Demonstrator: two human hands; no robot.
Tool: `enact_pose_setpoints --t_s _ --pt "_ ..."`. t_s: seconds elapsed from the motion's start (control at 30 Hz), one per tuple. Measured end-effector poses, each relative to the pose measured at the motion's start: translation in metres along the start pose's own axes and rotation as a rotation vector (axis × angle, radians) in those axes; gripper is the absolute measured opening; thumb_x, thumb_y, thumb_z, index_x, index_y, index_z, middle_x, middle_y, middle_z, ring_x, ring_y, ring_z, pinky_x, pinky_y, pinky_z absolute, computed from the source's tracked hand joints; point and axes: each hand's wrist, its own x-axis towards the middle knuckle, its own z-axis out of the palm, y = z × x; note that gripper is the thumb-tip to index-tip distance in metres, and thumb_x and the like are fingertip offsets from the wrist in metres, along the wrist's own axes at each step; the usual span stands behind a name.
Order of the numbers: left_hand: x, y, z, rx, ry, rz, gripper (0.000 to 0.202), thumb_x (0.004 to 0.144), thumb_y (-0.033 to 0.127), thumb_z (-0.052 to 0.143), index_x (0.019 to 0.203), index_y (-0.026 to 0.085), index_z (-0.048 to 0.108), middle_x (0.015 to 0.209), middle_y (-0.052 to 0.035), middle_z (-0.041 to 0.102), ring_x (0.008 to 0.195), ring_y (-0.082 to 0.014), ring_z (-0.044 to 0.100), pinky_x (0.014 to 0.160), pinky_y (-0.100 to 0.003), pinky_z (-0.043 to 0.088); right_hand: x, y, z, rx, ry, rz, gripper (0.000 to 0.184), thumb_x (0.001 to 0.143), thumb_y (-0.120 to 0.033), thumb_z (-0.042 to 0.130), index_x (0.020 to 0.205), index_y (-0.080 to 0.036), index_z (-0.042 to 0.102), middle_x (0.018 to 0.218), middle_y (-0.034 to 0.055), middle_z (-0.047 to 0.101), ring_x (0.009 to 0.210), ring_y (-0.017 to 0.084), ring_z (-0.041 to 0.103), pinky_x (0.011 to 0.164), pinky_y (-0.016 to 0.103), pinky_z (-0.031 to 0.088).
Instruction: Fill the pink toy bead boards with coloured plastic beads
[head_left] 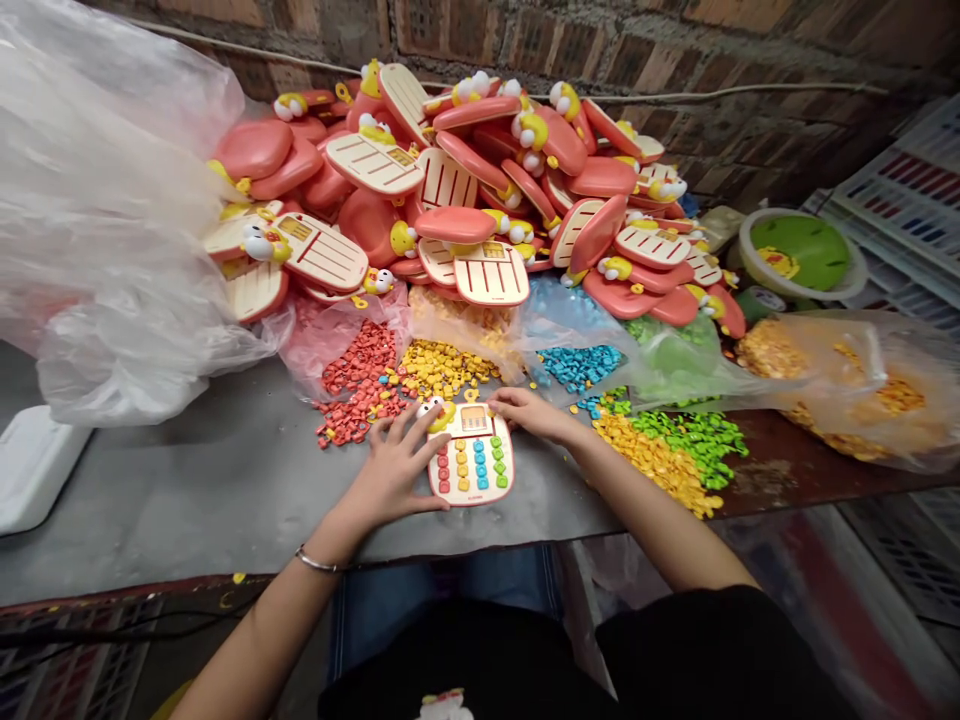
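Observation:
A cream-faced toy board (471,490) with a red rim lies flat on the table. A yellow head with white bulging eyes sits at its top left, and four slots carry rows of red, yellow, blue and green pieces. My left hand (391,465) grips the board's left side, fingers spread over the head and upper edge, thumb at the lower left. At the top right corner is my right hand (529,412), thumb and fingers drawn together against the board; whatever is between them is hidden. Loose red pieces (360,370) and yellow pieces (442,368) lie just beyond.
Many similar toy boards (450,180) are heaped against the brick wall (525,40). Blue pieces (577,368), green pieces (697,440) and orange-yellow pieces (652,465) spill rightward. Plastic bags (135,200) crowd the left. A bowl (802,255) and a bag of yellow parts (870,390) stand right.

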Motion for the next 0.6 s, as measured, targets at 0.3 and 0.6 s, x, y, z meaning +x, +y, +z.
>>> enact_pose_setpoints --t_s 0.3,0.6 --pt "-0.005 -0.002 -0.001 -0.017 0.350 0.136 0.065 0.081 0.057 0.069 0.137 0.030 0.050 0.160 -0.0202 0.023 0.143 -0.0376 0.031 0.107 -0.051 0.022 -0.048 -0.002 0.028 0.099 0.379 -0.277 0.040 0.083 -0.055 0.065 0.098 -0.019 0.069 0.093 0.0063 0.073 0.086 0.023 0.068 0.075 0.033 0.055" --pt "-0.003 -0.005 -0.006 0.091 0.396 0.045 0.039 0.094 0.034 0.058 0.132 0.026 0.053 0.137 -0.0126 0.059 0.124 -0.0298 0.054 0.103 -0.047 0.025 -0.243 0.113 0.056 0.223 1.726 -0.017 0.049 0.072 -0.061 0.067 0.095 -0.018 0.067 0.088 0.0073 0.070 0.075 0.024 0.064 0.067 0.038 0.054"
